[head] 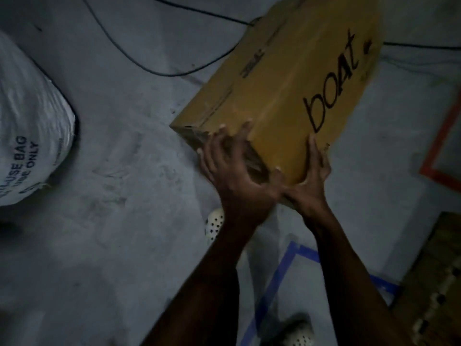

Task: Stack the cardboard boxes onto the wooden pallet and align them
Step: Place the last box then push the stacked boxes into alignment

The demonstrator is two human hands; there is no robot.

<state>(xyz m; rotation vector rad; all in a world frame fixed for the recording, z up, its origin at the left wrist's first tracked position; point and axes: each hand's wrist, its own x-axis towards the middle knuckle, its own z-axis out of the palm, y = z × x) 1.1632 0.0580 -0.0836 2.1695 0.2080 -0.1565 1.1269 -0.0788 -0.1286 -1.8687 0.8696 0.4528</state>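
Head view: cardboard box [287, 78] between splayed fingers [313, 151]

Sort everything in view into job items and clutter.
Job: cardboard box, held by left hand and right hand; what looks like the pallet.
Lying about: white sack, black cable, blue tape, orange tape.

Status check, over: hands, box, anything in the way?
Gripping box end: left hand, right hand. Lower right: pallet. Beyond box: cable.
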